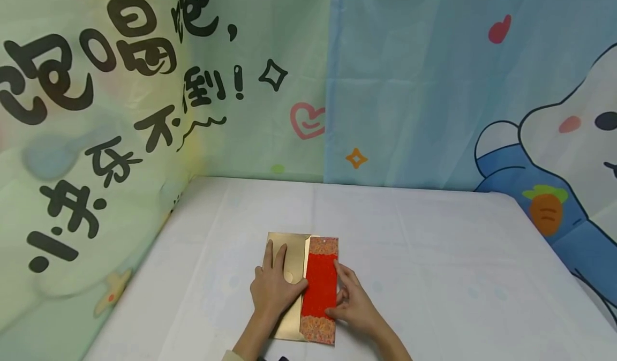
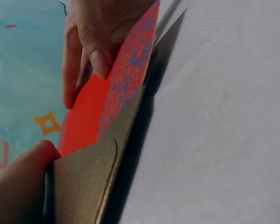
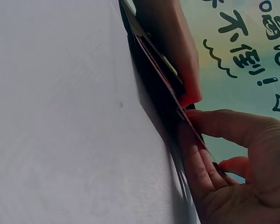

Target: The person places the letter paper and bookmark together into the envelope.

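Note:
A gold envelope lies on the white table, with a red card projecting along its right side. The card has patterned bands at its top and bottom ends. My left hand rests on the gold envelope with fingers spread, its thumb reaching to the border with the red part. At the card's right edge, my right hand pinches it between thumb and fingers. In the left wrist view, the red card slopes up from the envelope. From the right wrist, the card is seen nearly edge-on, raised off the table.
White cloth covers the table around the hands. Printed curtains stand along its back and left side, with a cartoon figure on the right. A small dark object shows at the bottom edge.

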